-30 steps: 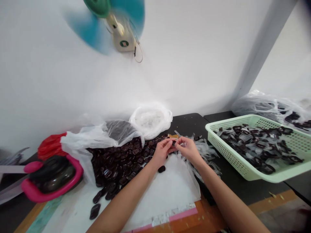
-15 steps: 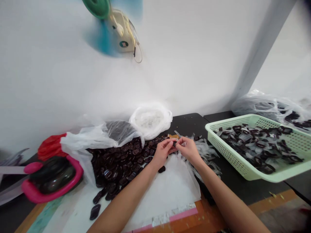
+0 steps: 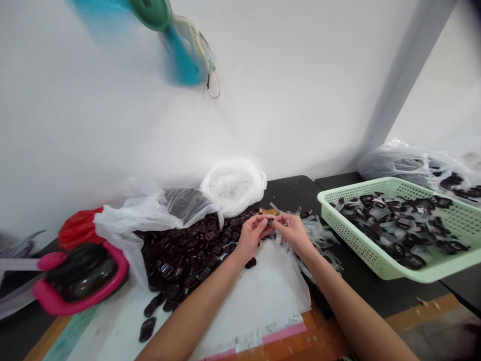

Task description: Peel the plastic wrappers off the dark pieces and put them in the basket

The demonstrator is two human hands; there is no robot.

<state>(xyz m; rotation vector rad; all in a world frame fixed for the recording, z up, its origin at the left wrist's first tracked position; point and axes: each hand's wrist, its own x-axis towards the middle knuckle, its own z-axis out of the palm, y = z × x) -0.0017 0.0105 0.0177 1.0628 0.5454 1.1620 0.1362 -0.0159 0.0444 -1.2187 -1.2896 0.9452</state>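
Note:
My left hand (image 3: 251, 235) and my right hand (image 3: 293, 232) meet fingertip to fingertip over the table, both pinched on one small dark piece (image 3: 269, 222) held with a thin clear sleeve between them. A heap of dark glossy pieces (image 3: 184, 250) spills from a clear plastic bag (image 3: 150, 213) just left of my left hand. Under my right hand lies a pile of clear plastic sleeves (image 3: 317, 235). A single dark piece (image 3: 250, 262) rests on the white sheet (image 3: 259, 296) below my hands.
A pale green basket (image 3: 356, 240) at the right holds several bagged dark pieces. Behind it lies another clear bag (image 3: 421, 163). A white bag roll (image 3: 233, 185) sits at the back, a pink scoop (image 3: 80, 281) at the left, and a spinning fan (image 3: 176, 40) hangs on the wall.
My hands have stayed in place, with only small finger movements on the piece. The fan blades have turned.

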